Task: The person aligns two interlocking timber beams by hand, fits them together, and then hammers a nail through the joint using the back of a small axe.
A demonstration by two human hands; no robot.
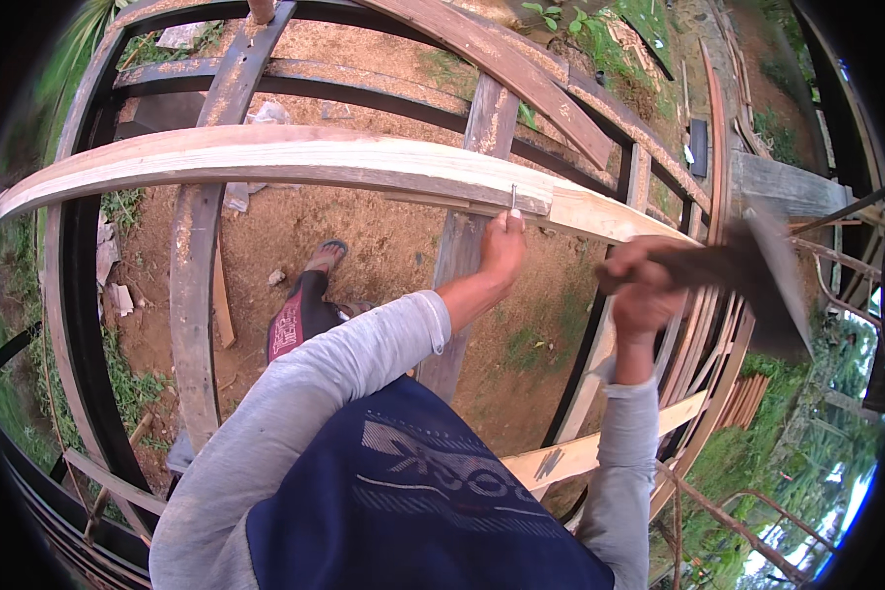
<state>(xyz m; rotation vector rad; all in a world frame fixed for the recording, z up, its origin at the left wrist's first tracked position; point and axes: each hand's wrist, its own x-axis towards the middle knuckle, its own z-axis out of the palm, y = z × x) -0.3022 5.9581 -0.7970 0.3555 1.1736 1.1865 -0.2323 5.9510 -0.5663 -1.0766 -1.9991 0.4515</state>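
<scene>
A long pale wooden plank (305, 157) lies across the frame, a second light board (600, 208) meeting it toward the right. At the joint, my left hand (502, 246) pinches a thin metal nail (515, 194), which stands against the plank's near edge. Over on the right, my right hand (644, 280) is closed round the handle of a hatchet (757, 280) with a broad grey blade. Motion smears the hatchet and the hand, so fine detail is lost. The blade is raised off to the right, apart from the nail and the boards.
Dark wooden beams (199, 295) form an open frame over bare, sawdust-strewn ground (364, 285). A brown board (521, 84) lies slanted at the far side. Several long strips (713, 324) run along the right. My foot (326, 258) stands on the ground below the frame.
</scene>
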